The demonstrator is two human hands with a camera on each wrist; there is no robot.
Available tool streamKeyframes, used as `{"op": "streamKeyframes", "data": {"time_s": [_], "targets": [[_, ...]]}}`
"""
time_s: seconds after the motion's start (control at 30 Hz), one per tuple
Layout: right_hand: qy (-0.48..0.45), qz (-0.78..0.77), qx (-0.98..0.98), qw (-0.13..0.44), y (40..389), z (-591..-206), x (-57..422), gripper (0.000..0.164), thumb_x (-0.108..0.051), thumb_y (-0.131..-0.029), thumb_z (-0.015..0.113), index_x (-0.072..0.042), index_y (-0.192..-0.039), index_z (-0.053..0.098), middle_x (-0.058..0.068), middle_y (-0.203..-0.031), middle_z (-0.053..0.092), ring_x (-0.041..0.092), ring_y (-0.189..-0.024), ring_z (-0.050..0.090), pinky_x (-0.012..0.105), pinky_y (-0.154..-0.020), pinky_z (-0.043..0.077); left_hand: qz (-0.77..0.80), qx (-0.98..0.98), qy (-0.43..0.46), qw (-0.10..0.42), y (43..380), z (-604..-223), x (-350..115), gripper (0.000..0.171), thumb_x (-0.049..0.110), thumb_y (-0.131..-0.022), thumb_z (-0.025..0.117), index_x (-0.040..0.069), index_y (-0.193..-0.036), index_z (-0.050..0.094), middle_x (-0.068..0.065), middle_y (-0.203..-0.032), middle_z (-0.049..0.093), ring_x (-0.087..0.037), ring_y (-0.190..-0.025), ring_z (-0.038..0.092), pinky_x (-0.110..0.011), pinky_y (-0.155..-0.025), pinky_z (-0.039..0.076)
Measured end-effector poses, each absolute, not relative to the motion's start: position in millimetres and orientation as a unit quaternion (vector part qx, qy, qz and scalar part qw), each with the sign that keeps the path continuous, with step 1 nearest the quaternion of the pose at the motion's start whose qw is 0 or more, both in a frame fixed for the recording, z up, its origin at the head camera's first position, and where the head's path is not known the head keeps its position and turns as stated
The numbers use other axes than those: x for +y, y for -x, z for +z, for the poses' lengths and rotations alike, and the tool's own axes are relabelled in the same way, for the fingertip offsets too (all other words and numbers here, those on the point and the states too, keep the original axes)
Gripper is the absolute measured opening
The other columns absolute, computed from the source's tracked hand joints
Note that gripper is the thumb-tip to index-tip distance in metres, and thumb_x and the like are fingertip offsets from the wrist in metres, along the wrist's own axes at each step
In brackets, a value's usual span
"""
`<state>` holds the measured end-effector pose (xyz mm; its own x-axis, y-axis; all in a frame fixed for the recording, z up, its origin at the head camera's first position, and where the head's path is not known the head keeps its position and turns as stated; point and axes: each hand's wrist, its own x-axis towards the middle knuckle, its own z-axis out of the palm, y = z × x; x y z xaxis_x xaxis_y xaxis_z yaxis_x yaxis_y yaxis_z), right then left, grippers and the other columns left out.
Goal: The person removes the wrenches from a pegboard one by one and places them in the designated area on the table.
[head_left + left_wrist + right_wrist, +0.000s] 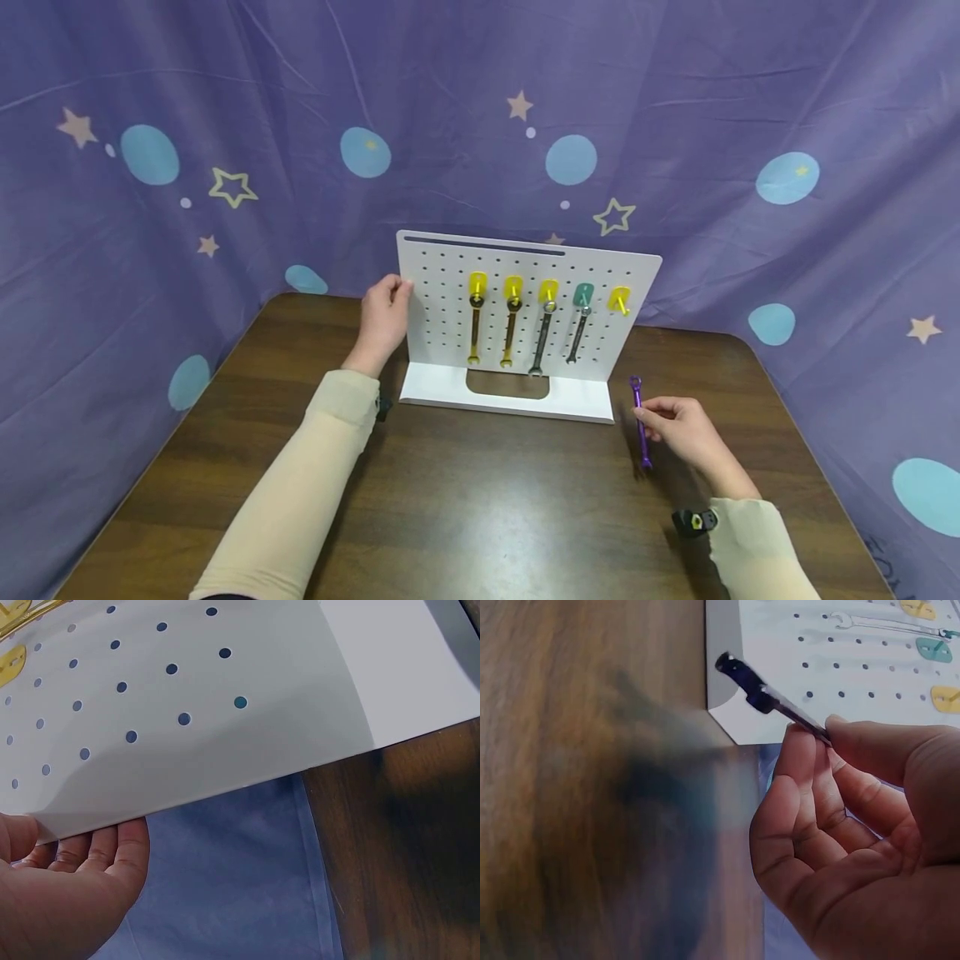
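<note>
A white pegboard (pixel 442 333) stands upright on its folded base. My left hand (pixel 386 315) grips its left edge, thumb on the front face and fingers behind, as the left wrist view shows. To the right of the board, my right hand (pixel 684 429) pinches a purple wrench (pixel 640 425) between thumb and fingertips, its ring end pointing away from me. In the right wrist view the open end of the wrench (pixel 742 676) sticks out past the fingers. Several wrenches hang on the board, among them a gold wrench (pixel 475 329) and a dark wrench (pixel 542 337).
Yellow hooks and one green hook (pixel 583 295) line the board. The rightmost yellow hook (pixel 618 300) has no wrench on it. All stands on a brown wooden table (pixel 480 500), with a purple patterned curtain (pixel 465 125) behind.
</note>
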<state>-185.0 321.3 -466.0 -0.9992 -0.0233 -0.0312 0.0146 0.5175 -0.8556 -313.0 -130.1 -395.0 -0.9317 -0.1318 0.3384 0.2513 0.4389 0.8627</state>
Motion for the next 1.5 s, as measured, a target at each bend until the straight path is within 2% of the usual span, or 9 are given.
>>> {"op": "streamKeyframes", "data": {"time_s": [0.3,0.73,1.5], "targets": [[0.011,-0.488,0.872,0.033,187.9,-471.3,322.3,0.024,-0.008,-0.097,0.070,0.014,-0.104,0.069,0.010,-0.074,0.066,0.021,-0.065,0.062,0.032,-0.059,0.054,-0.526,-0.828,0.037,0.190,312.5,-396.1,-133.5,0.029,0.020,-0.110,0.049,-0.005,-0.099,0.061,-0.013,-0.080,0.052,-0.024,-0.072,0.046,-0.035,-0.061,0.039],[0.000,-0.462,0.883,0.075,187.6,-475.1,317.9,0.017,-0.007,-0.096,0.072,0.009,-0.091,0.071,0.008,-0.073,0.068,0.021,-0.065,0.064,0.029,-0.058,0.053,-0.522,-0.830,0.038,0.192,312.4,-397.5,-133.5,0.030,0.021,-0.110,0.049,-0.004,-0.100,0.062,-0.012,-0.078,0.050,-0.023,-0.071,0.045,-0.034,-0.060,0.038],[-0.021,-0.388,0.918,0.077,185.6,-478.2,316.9,0.017,-0.013,-0.092,0.077,0.002,-0.083,0.074,0.005,-0.068,0.069,0.019,-0.064,0.066,0.029,-0.059,0.048,-0.525,-0.829,0.038,0.188,313.8,-398.2,-129.8,0.031,0.021,-0.110,0.049,-0.004,-0.099,0.061,-0.011,-0.077,0.050,-0.022,-0.070,0.045,-0.034,-0.060,0.037]]}}
